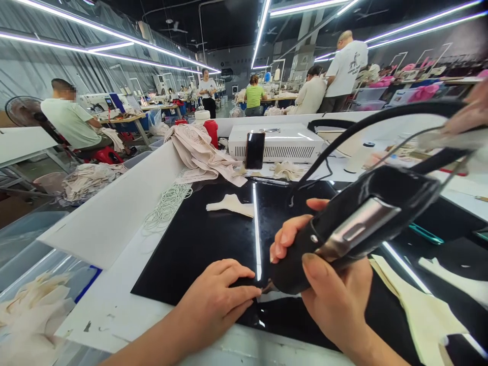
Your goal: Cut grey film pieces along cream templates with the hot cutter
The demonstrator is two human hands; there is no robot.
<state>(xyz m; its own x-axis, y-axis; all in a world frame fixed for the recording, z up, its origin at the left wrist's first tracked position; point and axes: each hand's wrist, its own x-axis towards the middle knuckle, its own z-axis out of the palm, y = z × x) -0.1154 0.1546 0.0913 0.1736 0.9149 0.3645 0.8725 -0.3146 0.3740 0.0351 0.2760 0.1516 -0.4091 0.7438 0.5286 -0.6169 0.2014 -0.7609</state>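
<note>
Workshop hall | glossy black mat (198,239) | left hand (213,300) flat, grip empty | right hand (335,300) grip holding black tool (354,223)

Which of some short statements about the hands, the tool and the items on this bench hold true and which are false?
1. The right hand grips a black handheld tool. True.
2. The left hand is lifted well clear of the black mat. False: it rests flat on the mat, its fingers close to the tool's tip.
3. A phone stands upright against the white box. True.
4. The cream fabric piece lies under the left hand. False: it lies apart, further back on the mat.
5. A cable runs from the tool. True.
</note>
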